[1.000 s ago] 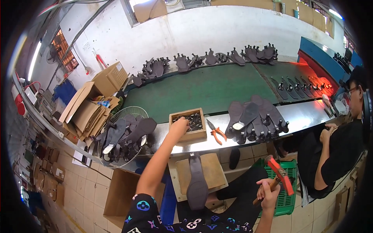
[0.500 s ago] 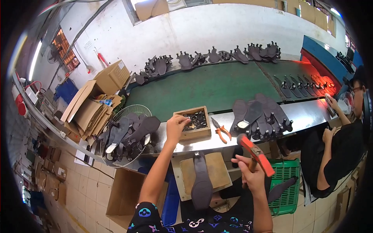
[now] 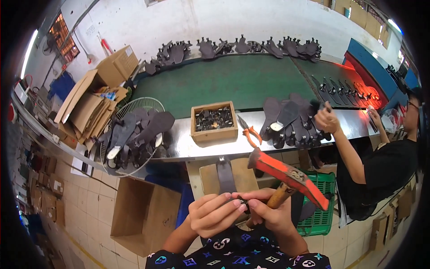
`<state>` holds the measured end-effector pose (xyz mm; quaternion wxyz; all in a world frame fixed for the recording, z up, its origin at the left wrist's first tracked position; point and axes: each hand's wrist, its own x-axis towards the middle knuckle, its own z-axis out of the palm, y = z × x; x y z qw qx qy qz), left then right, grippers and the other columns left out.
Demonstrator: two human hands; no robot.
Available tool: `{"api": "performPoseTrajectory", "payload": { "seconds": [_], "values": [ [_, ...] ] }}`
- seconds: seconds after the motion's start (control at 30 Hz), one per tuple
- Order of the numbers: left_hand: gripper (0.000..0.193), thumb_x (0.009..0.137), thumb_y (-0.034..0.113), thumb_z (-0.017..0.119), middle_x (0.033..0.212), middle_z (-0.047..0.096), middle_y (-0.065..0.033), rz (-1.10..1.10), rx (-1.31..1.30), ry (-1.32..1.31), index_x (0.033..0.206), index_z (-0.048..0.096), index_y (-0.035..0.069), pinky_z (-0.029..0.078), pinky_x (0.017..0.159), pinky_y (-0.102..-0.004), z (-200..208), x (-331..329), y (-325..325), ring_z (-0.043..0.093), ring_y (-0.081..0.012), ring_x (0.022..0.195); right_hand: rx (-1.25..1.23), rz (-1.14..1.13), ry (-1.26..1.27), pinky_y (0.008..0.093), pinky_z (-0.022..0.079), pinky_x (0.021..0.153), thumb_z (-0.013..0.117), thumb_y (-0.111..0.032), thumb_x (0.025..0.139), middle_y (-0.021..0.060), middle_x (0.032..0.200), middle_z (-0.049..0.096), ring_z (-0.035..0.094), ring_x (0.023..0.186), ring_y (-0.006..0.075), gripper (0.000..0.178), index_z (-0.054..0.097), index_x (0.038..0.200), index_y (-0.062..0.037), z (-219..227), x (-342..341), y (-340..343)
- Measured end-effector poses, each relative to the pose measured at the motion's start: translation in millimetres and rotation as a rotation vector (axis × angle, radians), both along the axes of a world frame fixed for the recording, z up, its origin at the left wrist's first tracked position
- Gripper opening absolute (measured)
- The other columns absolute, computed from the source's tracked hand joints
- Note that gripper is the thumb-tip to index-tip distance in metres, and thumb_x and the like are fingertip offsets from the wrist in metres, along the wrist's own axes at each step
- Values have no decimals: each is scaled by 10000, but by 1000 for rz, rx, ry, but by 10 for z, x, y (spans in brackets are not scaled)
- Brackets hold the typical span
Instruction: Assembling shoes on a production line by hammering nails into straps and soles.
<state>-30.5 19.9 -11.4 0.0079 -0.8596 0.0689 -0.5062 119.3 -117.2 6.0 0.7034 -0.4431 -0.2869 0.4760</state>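
Note:
Both my hands meet low in the middle, above my lap. My left hand (image 3: 212,214) pinches a small dark piece (image 3: 242,201), whose exact kind I cannot make out. Fingertips of my right hand (image 3: 274,215) touch that piece too, while the same hand keeps the wooden handle of a hammer (image 3: 290,176) gripped; its red head slants up in front. Just beyond the hands, a dark shoe sole (image 3: 225,175) lies on a tan pad (image 3: 245,175), its near part hidden behind my fingers. A wooden box (image 3: 215,136) of small black pieces stands on the metal bench edge.
Orange-handled pliers (image 3: 251,134) lie beside the box. Dark soles are heaped on the bench (image 3: 286,119) and on a round wire rack (image 3: 134,171). A green conveyor belt (image 3: 215,83) runs behind. At right sit a co-worker (image 3: 376,157) and a green basket (image 3: 329,184); a cardboard box (image 3: 127,215) stands left.
My left hand has come back from the wooden box to my right hand, with a small dark piece in its fingers. The hammer has turned and dropped slightly. The co-worker's arm has reached toward the soles.

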Motion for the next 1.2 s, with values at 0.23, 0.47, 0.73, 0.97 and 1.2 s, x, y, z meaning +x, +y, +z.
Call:
{"api": "performPoseTrajectory", "payload": {
  "seconds": [0.23,0.47,0.73,0.97,1.2],
  "values": [
    [380,737,-15,837,1114,661,-76,-222,-579,-74,1084,748,113,599,788,-314,-142,36,-237,673,-261,1000,-38,-15,-24,185,486,539,755,-55,905,104,1004,764,649,698,64,293,686,1180,23,116,-68,-156],
    [426,683,36,876,1009,641,-32,-55,-835,-74,1084,759,120,527,727,-296,-99,50,-474,620,-217,888,15,-8,-36,188,465,492,774,-54,885,103,911,754,631,624,71,266,697,1127,23,-165,-34,-234],
    [355,626,69,900,989,633,19,83,-724,96,944,785,178,479,790,-325,-216,35,-299,548,-220,943,-220,83,97,225,381,392,801,-85,844,96,724,675,518,435,99,300,680,1072,68,-316,65,2],
    [337,585,146,943,949,646,-7,4,-1015,189,851,741,102,477,823,-363,-317,19,-195,564,-245,965,-128,235,197,210,356,405,777,-115,891,75,725,686,508,462,73,222,711,1047,28,-640,136,88],
    [316,614,27,858,964,691,-34,257,-864,57,913,768,74,483,814,-364,-486,65,-348,629,-249,908,-237,217,183,220,372,394,763,-103,900,64,709,656,501,435,85,204,696,1031,40,-662,110,171]
  ]
}}
